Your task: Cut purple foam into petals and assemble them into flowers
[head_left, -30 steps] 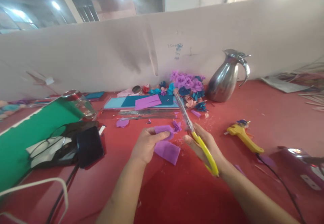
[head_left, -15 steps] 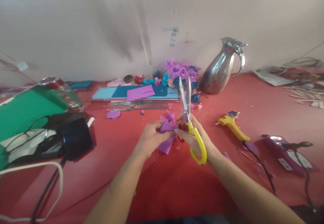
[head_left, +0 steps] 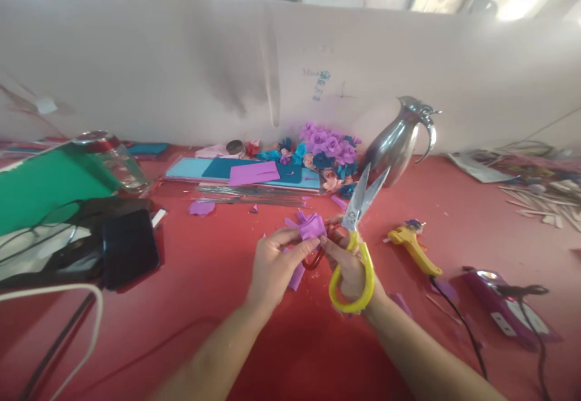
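Blue-green handwriting [head_left: 321, 81] runs in short stacked lines on the pale wall [head_left: 181, 62], too blurred to read surely. Matte violet and softly creased, the purple piece [head_left: 312, 227] is held up over the red surface [head_left: 299, 352], between the two hands. The left hand [head_left: 272, 271] is closed in a pinch on its lower edge — thumb against fingers. The right hand [head_left: 351, 271] is curled around the yellow-handled scissors [head_left: 370, 268], thumb tip by the piece; the blades stand apart, pointing away. A red loop [head_left: 313, 263] shows between the hands.
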The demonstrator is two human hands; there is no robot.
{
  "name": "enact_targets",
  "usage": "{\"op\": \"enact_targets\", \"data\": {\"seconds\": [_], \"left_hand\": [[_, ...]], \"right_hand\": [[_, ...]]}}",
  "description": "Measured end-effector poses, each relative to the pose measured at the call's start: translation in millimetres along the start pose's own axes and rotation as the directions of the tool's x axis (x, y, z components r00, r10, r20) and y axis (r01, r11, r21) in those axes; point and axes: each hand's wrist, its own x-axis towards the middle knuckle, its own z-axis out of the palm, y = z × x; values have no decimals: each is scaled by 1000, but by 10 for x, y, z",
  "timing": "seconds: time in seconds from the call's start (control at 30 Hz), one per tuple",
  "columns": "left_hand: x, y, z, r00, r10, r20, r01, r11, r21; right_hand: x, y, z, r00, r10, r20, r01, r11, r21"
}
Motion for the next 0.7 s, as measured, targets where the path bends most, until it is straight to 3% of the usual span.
{"op": "enact_targets", "data": {"seconds": [0.37, 0.7], "left_hand": [[-6, 27, -39, 1000, 22, -10, -21, 998, 66], [-22, 126, -58, 997, 74, 19, -76, 964, 256]], "right_hand": [[-17, -7, 7, 1000, 6, 0, -6, 997, -81], [-11, -155, -41, 991, -75, 111, 97, 972, -213]]}}
